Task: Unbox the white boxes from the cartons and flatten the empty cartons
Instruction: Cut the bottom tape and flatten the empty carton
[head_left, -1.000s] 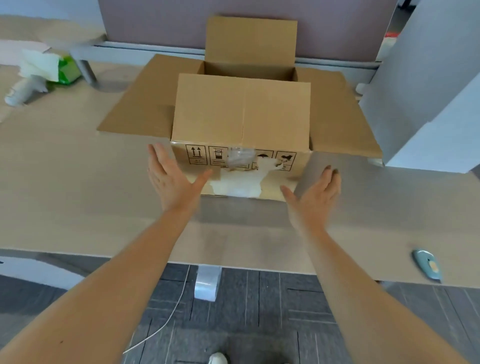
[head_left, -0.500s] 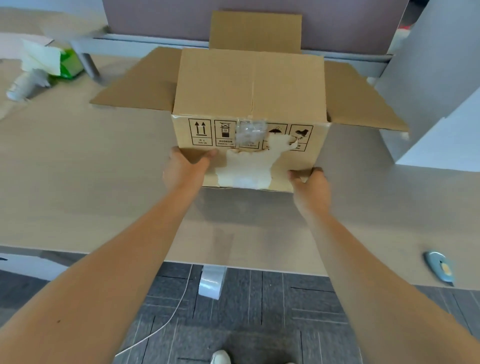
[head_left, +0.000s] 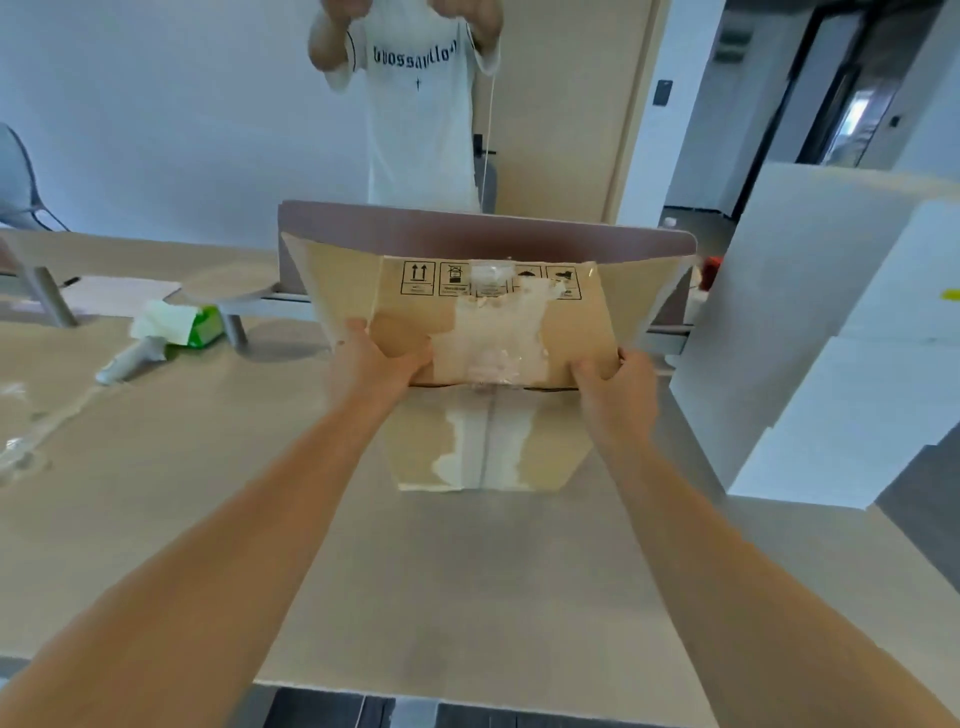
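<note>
Fingers (head_left: 410, 364) of both hands grip carton (head_left: 488, 332) bottom edge.

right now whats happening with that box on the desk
A person grips a brown carton with both hands, the left hand and the right hand at its lower corners, tipping it up off the wooden desk so its taped underside faces the camera. White boxes are stacked on the right. Another person stands behind the desk divider.
</note>
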